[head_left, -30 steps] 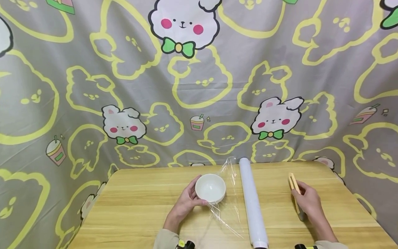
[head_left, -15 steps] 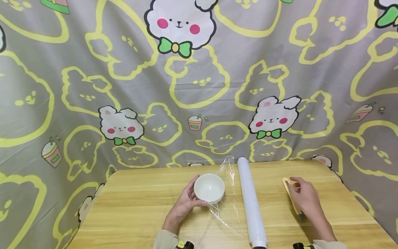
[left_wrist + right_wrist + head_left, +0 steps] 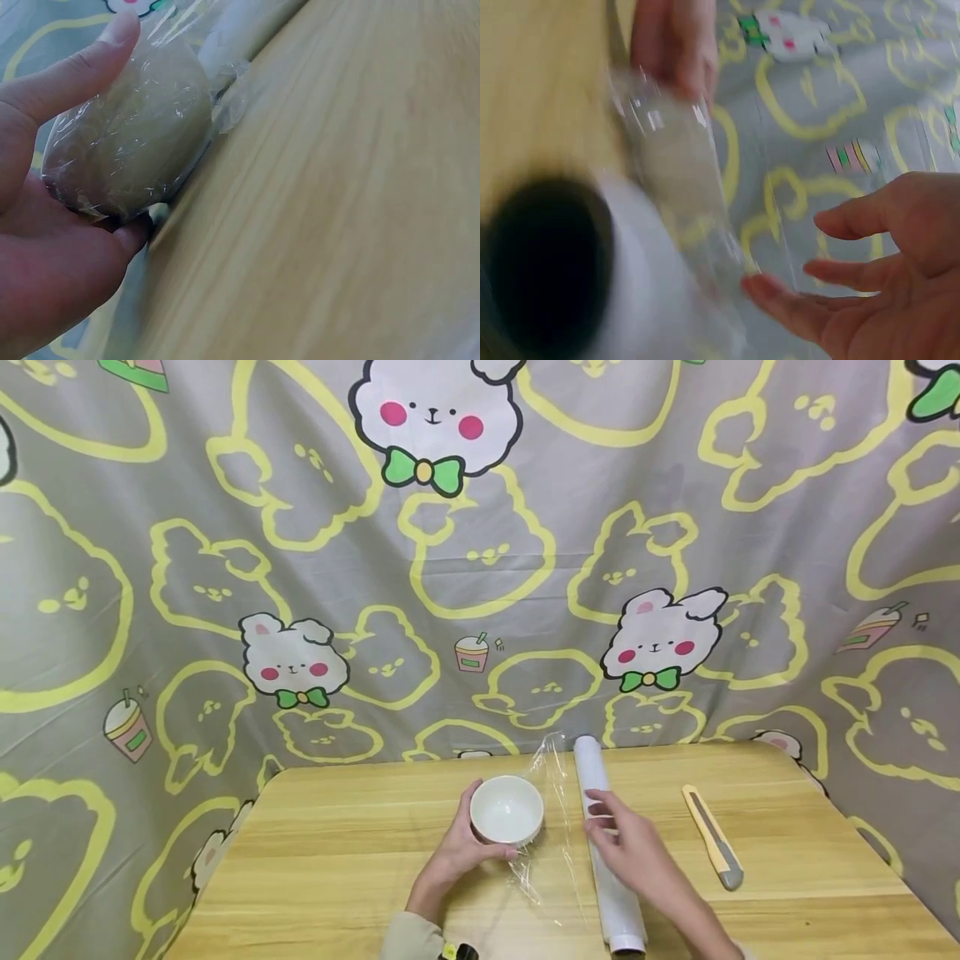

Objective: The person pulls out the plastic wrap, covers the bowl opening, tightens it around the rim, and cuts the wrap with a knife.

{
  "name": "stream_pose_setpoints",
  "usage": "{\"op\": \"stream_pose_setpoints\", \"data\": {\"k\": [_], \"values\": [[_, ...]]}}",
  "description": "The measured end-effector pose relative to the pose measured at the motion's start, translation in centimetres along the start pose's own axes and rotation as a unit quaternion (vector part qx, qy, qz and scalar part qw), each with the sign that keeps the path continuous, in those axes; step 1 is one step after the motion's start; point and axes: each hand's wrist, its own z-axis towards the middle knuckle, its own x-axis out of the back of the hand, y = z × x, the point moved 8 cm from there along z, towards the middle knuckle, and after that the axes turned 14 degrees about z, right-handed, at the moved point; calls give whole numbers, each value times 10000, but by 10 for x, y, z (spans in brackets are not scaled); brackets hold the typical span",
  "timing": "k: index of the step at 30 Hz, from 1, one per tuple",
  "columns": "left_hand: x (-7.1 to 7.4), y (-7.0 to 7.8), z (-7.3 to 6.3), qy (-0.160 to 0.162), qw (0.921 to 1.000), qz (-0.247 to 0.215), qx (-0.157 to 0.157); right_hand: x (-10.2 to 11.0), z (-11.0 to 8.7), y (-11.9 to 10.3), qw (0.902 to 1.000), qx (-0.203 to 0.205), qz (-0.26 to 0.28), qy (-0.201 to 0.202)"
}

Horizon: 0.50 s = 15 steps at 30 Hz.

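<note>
My left hand (image 3: 457,852) grips a small white bowl (image 3: 507,810) by its left side, thumb along the near side. Clear plastic wrap (image 3: 558,835) stretches from the bowl towards a long roll of plastic wrap (image 3: 621,906). In the left wrist view, crinkled film covers the outside of the bowl (image 3: 142,127). Over the roll hovers my right hand (image 3: 637,852), its fingers loosely spread and holding nothing. The right wrist view shows the roll's dark hollow end and the right hand (image 3: 885,277) beside the film; whether a fingertip touches it is unclear.
A yellow and grey utility knife (image 3: 711,837) lies on the wooden table (image 3: 322,860), right of the roll. Behind the table hangs a grey curtain (image 3: 525,627) with cartoon rabbits, meeting the table's back edge.
My right hand has put the utility knife down on the table and let go of it, then moved left to above the roll. The left hand keeps its hold on the bowl.
</note>
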Motion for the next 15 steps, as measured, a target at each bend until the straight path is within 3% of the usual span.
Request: {"op": "stream_pose_setpoints", "data": {"k": [6, 15], "values": [[1, 0, -1, 44, 10000, 9, 51, -47, -13, 12, 9903, -837, 51, -1108], [2, -4, -2, -257, 9977, -591, 219, -60, -17, 26, 9854, -913, 812, -1188]]}}
